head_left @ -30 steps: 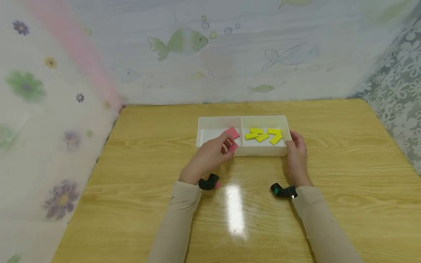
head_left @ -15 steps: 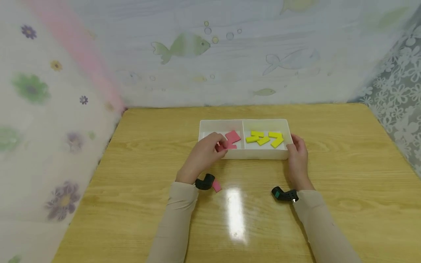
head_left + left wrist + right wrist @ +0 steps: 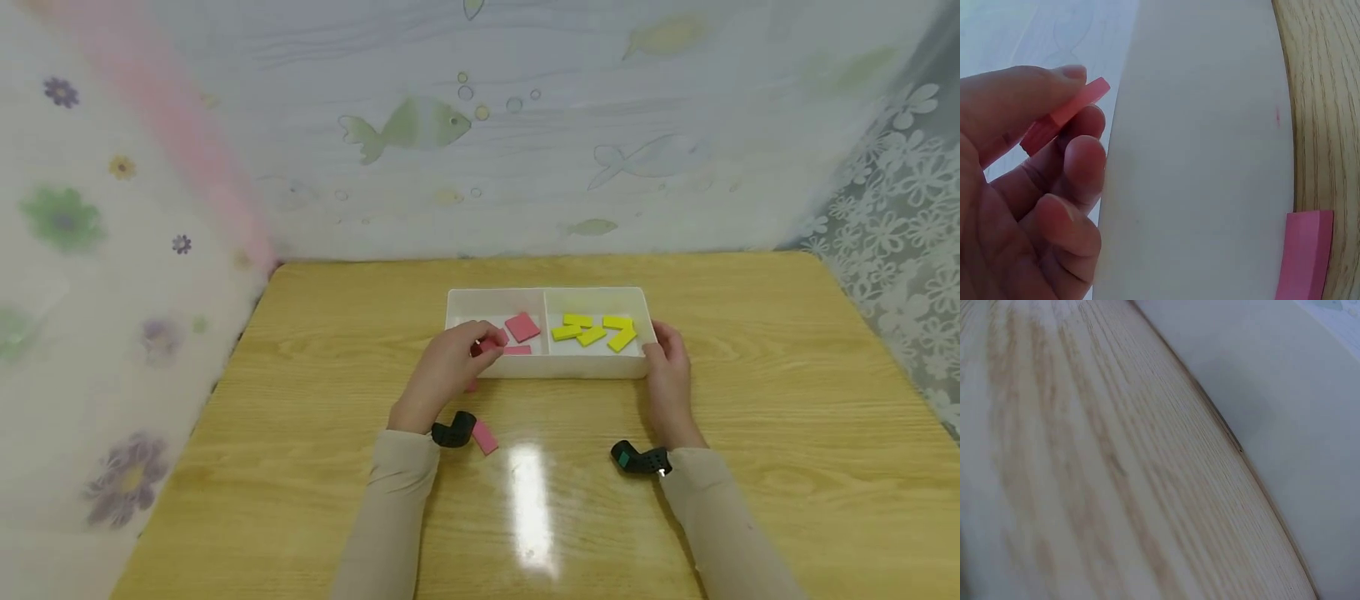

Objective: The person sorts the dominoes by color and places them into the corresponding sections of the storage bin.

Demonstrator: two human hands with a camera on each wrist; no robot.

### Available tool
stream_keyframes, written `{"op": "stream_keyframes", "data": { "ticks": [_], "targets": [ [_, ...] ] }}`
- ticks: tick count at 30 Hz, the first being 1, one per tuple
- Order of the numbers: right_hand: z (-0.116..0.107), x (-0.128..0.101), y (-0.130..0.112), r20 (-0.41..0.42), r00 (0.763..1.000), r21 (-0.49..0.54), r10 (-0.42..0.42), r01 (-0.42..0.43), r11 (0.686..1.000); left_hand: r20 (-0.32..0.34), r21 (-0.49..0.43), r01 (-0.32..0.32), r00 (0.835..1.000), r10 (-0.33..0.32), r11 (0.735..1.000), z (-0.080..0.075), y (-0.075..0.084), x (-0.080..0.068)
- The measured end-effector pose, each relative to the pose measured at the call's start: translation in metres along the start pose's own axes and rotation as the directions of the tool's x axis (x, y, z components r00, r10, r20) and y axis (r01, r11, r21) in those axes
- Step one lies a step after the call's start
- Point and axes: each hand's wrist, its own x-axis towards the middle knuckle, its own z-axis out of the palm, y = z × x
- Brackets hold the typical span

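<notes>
A white two-compartment box (image 3: 596,367) stands on the table. My left hand (image 3: 438,371) reaches over its front wall into the left compartment. Between thumb and fingers it pinches a small pink block (image 3: 1082,103), seen best in the left wrist view. Two other pink blocks are visible in that compartment: a wider flat one (image 3: 522,327) near the divider and one along the front wall. Several yellow blocks (image 3: 591,336) lie in the right compartment. My right hand (image 3: 670,383) grips the box's front right corner; the right wrist view shows only tabletop and box wall.
On the wooden table (image 3: 300,467) a pink block (image 3: 485,437) lies beside the left wrist camera (image 3: 456,430). Another pink block (image 3: 471,386) shows partly, close to the box's front wall. A printed fabric wall (image 3: 525,183) rises behind the table.
My left hand has shifted left within the compartment, and a pink block now lies along the front wall. Pink blocks on the table show more beside my left wrist. My right hand keeps its grip.
</notes>
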Motion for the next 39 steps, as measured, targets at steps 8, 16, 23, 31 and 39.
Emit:
{"op": "stream_keyframes", "data": {
  "ticks": [8,16,23,31,39],
  "targets": [
    [-0.001,0.001,-0.002,0.009,1.0,-0.008,-0.029,0.029,1.0,-0.028,-0.068,0.013,0.999,-0.015,0.998,-0.001,-0.001,0.004],
    [0.008,0.007,-0.006,0.022,0.999,0.04,-0.037,0.036,0.999,-0.141,-0.019,-0.051,0.989,0.047,0.999,-0.009,-0.011,0.008],
    [0.004,0.005,-0.007,0.005,1.0,-0.008,-0.019,0.019,1.0,-0.182,-0.082,-0.112,0.979,0.096,0.99,-0.006,-0.016,0.011],
    [0.002,0.002,-0.005,0.004,1.0,0.028,-0.014,0.014,0.999,-0.184,-0.179,-0.053,0.983,0.019,0.982,-0.003,-0.019,0.01],
    [0.002,-0.001,-0.002,0.001,1.0,0.021,0.007,-0.008,1.0,-0.139,-0.248,-0.008,0.99,-0.028,0.969,0.0,-0.024,0.007]
  ]
}}
